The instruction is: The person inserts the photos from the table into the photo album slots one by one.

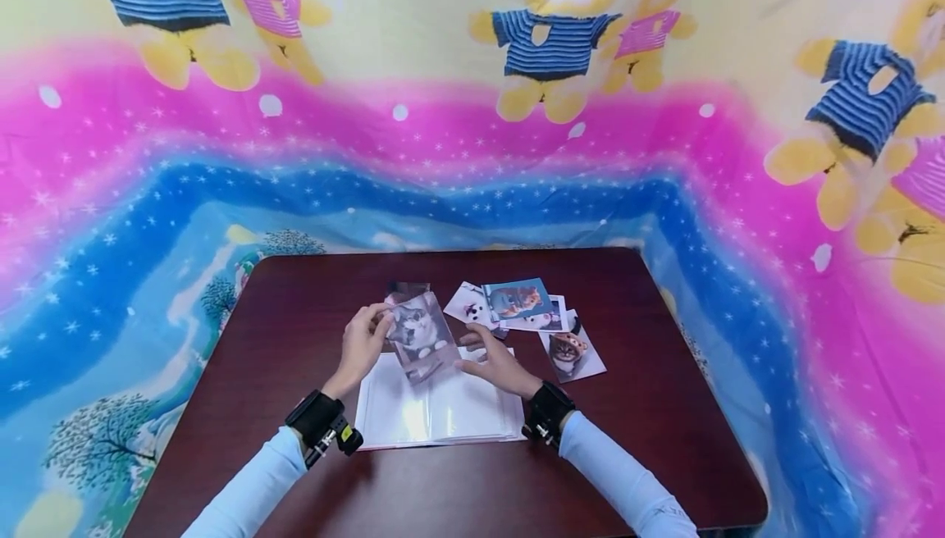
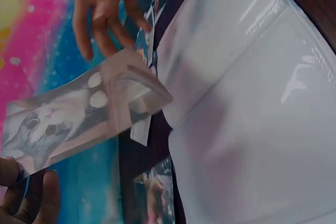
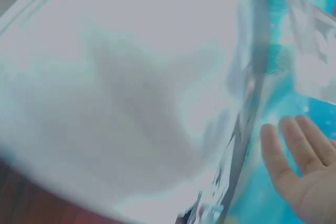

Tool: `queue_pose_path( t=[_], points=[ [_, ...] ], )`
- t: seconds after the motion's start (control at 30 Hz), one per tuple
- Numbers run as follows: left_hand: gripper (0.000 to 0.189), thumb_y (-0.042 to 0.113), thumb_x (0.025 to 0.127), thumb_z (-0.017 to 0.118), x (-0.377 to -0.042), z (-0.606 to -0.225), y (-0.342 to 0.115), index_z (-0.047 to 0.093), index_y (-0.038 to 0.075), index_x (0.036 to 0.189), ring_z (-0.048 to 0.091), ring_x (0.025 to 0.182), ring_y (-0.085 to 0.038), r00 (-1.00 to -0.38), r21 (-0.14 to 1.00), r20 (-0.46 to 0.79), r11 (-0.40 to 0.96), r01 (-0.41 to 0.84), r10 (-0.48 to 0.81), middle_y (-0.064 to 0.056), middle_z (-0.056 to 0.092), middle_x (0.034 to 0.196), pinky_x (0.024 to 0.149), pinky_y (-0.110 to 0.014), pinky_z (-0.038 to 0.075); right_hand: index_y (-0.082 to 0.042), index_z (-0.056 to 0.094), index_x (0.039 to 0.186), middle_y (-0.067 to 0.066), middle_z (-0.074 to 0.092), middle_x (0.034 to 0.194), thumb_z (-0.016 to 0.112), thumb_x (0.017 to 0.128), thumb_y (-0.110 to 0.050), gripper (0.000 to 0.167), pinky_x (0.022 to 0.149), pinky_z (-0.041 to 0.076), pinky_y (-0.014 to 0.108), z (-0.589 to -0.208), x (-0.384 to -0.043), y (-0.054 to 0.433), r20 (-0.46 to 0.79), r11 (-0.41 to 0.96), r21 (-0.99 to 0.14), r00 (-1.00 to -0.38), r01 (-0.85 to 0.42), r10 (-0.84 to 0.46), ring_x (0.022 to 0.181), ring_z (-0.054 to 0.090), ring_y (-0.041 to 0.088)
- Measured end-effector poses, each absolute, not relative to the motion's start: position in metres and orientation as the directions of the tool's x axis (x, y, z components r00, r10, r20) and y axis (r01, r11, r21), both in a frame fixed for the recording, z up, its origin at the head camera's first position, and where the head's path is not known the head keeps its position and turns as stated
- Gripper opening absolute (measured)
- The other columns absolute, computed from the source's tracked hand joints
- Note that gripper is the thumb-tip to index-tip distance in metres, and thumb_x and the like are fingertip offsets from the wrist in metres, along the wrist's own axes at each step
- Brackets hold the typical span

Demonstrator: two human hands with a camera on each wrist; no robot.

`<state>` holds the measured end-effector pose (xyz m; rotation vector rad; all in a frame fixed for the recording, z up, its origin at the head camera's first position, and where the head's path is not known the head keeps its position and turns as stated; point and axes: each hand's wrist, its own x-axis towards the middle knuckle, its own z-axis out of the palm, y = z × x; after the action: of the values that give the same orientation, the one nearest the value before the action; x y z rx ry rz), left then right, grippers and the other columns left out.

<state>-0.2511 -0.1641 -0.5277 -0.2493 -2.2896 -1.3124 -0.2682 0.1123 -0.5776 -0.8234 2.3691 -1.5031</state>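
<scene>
My left hand [image 1: 363,343] pinches a cat photo [image 1: 422,331] by its edge, thumb on the front, and holds it tilted above an open photo album [image 1: 472,403]. The photo [image 2: 63,114] shows a grey and white cat. My right hand [image 1: 500,362] is near the photo's lower right side with its fingers spread; in the right wrist view this hand [image 3: 304,166] holds nothing. The album's clear-sleeved pages [image 2: 252,114] look white and shiny.
Several animal photos [image 1: 517,300] lie overlapping behind the album to the right, with a cat photo [image 1: 568,353] nearest me. Another photo [image 1: 408,289] lies partly hidden behind the held one. A patterned cloth [image 1: 413,152] hangs around the dark table [image 1: 627,448].
</scene>
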Motion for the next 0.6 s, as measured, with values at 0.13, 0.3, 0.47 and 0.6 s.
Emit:
queue_pose_path(
  t=[0.13,0.3,0.47,0.6],
  points=[
    [0.018,0.001,0.096,0.062,-0.245,-0.525,-0.152,0.067,-0.003,0.113,0.064,0.074,-0.030,-0.892,0.791,0.450,0.480,0.379,-0.037,-0.013,0.058,0.088,0.057,-0.028,0.055,0.002,0.048,0.135,0.016,0.065,0.110,0.069,0.093,-0.010,0.049,0.084,0.051,0.032,-0.573,-0.270,0.102,0.136,0.208,-0.933,-0.823,-0.294,-0.551,0.099,0.063,0.026],
    [0.027,0.008,0.098,0.062,-0.240,-0.531,-0.144,0.063,-0.001,0.123,0.067,0.077,-0.032,-0.913,0.821,0.407,0.454,0.346,-0.040,-0.018,0.067,0.097,0.063,-0.033,0.053,0.011,0.059,0.110,0.020,0.063,0.094,0.068,0.091,0.001,0.023,0.071,0.052,0.027,-0.567,-0.263,0.099,0.114,0.176,-0.951,-0.818,-0.255,-0.564,0.079,0.062,0.015],
    [0.043,0.007,0.094,0.067,-0.230,-0.549,-0.138,0.051,-0.007,0.132,0.069,0.072,-0.032,-0.962,0.893,0.273,0.372,0.253,0.000,-0.027,0.067,0.099,0.060,-0.028,0.051,0.016,0.053,0.107,0.022,0.060,0.093,0.064,0.092,0.007,0.021,0.076,0.053,0.053,-0.554,-0.251,0.106,0.061,0.131,-0.977,-0.805,-0.170,-0.590,0.079,0.062,0.015],
    [0.050,0.000,0.091,0.068,-0.222,-0.561,-0.133,0.045,-0.016,0.133,0.069,0.071,-0.033,-0.979,0.917,0.195,0.343,0.204,0.062,-0.030,0.065,0.099,0.059,-0.026,0.051,0.015,0.051,0.108,0.019,0.061,0.090,0.063,0.091,0.009,0.021,0.074,0.055,0.049,-0.561,-0.253,0.112,0.039,0.103,-0.986,-0.788,-0.129,-0.615,0.077,0.062,0.016]
  ],
)
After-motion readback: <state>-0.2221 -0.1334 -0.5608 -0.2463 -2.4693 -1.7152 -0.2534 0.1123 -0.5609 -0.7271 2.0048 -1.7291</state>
